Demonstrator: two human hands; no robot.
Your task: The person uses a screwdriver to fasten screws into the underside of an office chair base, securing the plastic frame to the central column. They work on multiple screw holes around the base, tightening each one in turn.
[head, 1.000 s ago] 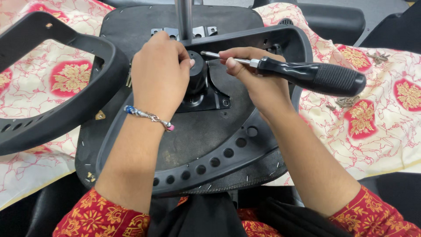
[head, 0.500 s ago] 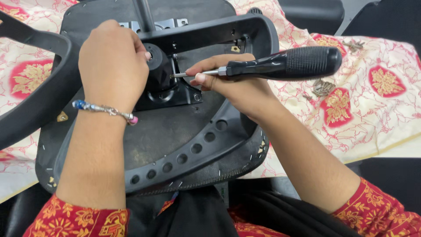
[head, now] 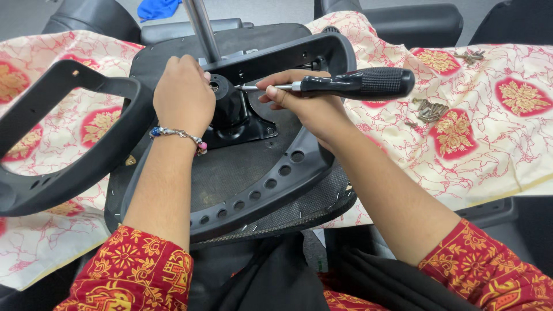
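**A:** On the patterned cloth [head: 489, 144], what lies under the hands?

**B:** An upturned chair seat [head: 247, 173], black, underside facing up, with a row of round holes along its curved plastic rib. It sits in the middle of the view, on the cream and red flowered cloth that covers the worktop.

**A:** And the left hand [head: 183, 95]?

**B:** It rests on the black seat mechanism [head: 230, 112] at the centre of the underside, fingers curled over its round hub. The grip is narrow, wrapped on the hub's left side. A beaded bracelet [head: 178, 135] sits on that wrist.

**A:** The right hand [head: 299, 101]?

**B:** It holds a screwdriver [head: 351, 83] with a black handle. The fingers pinch near the metal shaft while the ribbed handle juts out to the right, lying nearly level. The tip points left and meets the hub of the mechanism, just beside the left hand's fingertips.

**A:** Can you see a screw at the tip?

**B:** No, too small to tell.

**A:** What else is about?

**B:** A metal column [head: 201, 29] rises from the mechanism toward the top edge. A black armrest loop [head: 69, 144] lies at the left, touching the seat. A small heap of screws [head: 432, 109] sits on the cloth to the right, well apart from the hands, with a few more [head: 471, 56] farther back. Both sleeves are red with a yellow print.
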